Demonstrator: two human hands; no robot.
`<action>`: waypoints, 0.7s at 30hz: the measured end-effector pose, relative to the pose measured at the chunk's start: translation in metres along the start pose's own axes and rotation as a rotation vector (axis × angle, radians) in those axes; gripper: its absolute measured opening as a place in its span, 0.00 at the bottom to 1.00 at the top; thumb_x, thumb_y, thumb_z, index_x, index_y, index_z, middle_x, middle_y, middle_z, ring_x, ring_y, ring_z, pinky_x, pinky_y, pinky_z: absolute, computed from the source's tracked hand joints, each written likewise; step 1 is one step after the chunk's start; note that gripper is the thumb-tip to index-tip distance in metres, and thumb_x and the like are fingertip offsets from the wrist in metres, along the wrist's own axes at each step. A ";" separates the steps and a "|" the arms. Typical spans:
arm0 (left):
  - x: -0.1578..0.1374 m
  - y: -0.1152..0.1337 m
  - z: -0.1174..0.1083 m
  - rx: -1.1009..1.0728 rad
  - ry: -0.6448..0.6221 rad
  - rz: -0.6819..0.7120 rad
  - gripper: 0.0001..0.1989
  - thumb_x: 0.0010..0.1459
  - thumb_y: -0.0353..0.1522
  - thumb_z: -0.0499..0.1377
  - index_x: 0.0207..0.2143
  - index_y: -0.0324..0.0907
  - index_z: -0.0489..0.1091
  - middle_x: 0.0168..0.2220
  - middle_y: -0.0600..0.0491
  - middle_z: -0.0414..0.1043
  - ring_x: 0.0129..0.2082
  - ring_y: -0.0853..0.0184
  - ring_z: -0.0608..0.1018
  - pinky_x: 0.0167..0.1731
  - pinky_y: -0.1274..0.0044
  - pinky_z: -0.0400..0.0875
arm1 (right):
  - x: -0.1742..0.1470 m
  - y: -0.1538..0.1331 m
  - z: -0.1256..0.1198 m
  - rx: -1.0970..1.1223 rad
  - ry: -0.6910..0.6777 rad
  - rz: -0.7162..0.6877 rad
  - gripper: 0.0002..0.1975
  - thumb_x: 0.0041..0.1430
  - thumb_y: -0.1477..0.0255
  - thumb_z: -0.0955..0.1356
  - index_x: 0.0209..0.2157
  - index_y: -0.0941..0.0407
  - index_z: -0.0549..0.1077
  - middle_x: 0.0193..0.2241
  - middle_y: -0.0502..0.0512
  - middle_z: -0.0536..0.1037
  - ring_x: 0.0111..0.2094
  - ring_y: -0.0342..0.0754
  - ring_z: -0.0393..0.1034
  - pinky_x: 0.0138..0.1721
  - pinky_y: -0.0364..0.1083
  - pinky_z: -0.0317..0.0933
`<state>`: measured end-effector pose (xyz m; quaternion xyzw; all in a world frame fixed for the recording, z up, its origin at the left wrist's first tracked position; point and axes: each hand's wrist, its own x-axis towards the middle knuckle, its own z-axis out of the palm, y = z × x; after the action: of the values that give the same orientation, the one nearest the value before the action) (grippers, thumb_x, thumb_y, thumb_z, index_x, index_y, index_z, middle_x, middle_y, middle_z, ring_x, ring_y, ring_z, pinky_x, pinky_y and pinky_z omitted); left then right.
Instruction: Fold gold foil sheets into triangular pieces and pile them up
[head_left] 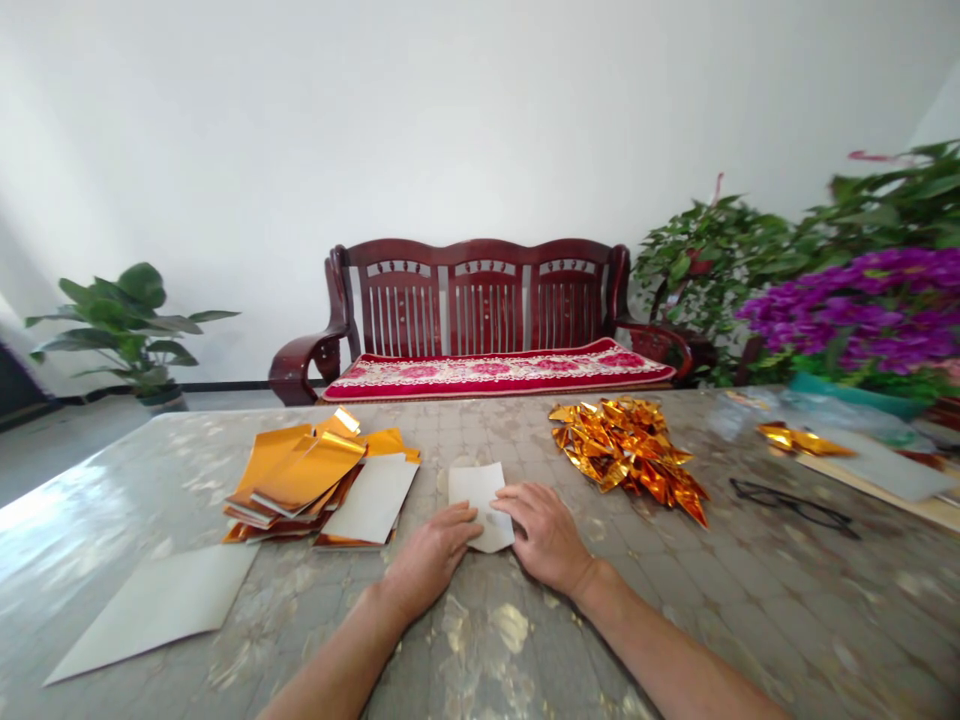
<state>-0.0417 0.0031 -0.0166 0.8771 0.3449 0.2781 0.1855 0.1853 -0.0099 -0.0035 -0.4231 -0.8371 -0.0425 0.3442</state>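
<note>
A small rectangular sheet of paper (480,487), white side up, lies on the table in front of me. My left hand (437,545) grips its lower left edge, the fingers pressed together and curled. On the other side, my right hand (546,535) holds the right edge, fingertips resting on top of the sheet. The thumbs are mostly hidden. Left of the hands is a messy stack of gold foil paper (300,470), some sheets showing white backs. To the right sits a heap of folded gold foil pieces (622,440).
The table (480,640) has a patterned cover. A larger white sheet (161,600) lies at left. Eyeglasses (795,505), a single folded foil piece (802,440) and flat boards (885,465) lie at right, near purple flowers (862,305). Behind the table stands a wooden bench (484,300).
</note>
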 end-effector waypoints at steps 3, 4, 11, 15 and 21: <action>0.001 0.000 0.001 -0.006 -0.018 -0.024 0.17 0.62 0.28 0.54 0.51 0.47 0.74 0.56 0.48 0.73 0.60 0.61 0.70 0.62 0.64 0.63 | -0.001 -0.001 -0.001 0.002 -0.075 -0.016 0.18 0.53 0.84 0.65 0.42 0.52 0.76 0.39 0.54 0.78 0.43 0.49 0.69 0.48 0.50 0.59; 0.001 0.000 0.001 -0.002 -0.022 -0.030 0.17 0.63 0.29 0.54 0.52 0.46 0.74 0.56 0.48 0.72 0.61 0.61 0.69 0.62 0.64 0.63 | -0.002 0.000 -0.002 -0.001 -0.100 -0.024 0.15 0.54 0.83 0.66 0.39 0.52 0.76 0.36 0.53 0.78 0.42 0.49 0.69 0.48 0.50 0.58; -0.002 0.003 -0.003 0.046 0.009 -0.079 0.14 0.63 0.33 0.55 0.48 0.47 0.76 0.52 0.49 0.75 0.54 0.62 0.74 0.57 0.69 0.66 | -0.003 0.004 -0.003 -0.036 -0.170 0.061 0.06 0.61 0.75 0.68 0.32 0.52 0.77 0.32 0.50 0.78 0.38 0.46 0.69 0.45 0.47 0.55; -0.002 0.008 -0.009 0.077 0.064 -0.153 0.12 0.64 0.34 0.54 0.38 0.46 0.79 0.42 0.50 0.78 0.44 0.63 0.77 0.48 0.72 0.68 | -0.002 0.003 -0.006 -0.066 -0.195 0.093 0.06 0.63 0.72 0.68 0.32 0.53 0.76 0.33 0.50 0.77 0.38 0.46 0.68 0.44 0.47 0.54; 0.002 0.009 -0.012 0.129 0.084 -0.255 0.11 0.62 0.34 0.56 0.29 0.43 0.76 0.33 0.51 0.75 0.39 0.62 0.75 0.43 0.73 0.65 | 0.000 0.001 -0.005 -0.111 -0.201 0.134 0.10 0.67 0.69 0.65 0.31 0.54 0.74 0.33 0.50 0.76 0.39 0.46 0.67 0.42 0.47 0.53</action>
<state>-0.0432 0.0003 -0.0022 0.8238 0.4782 0.2661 0.1478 0.1890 -0.0114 -0.0001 -0.4986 -0.8336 -0.0228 0.2365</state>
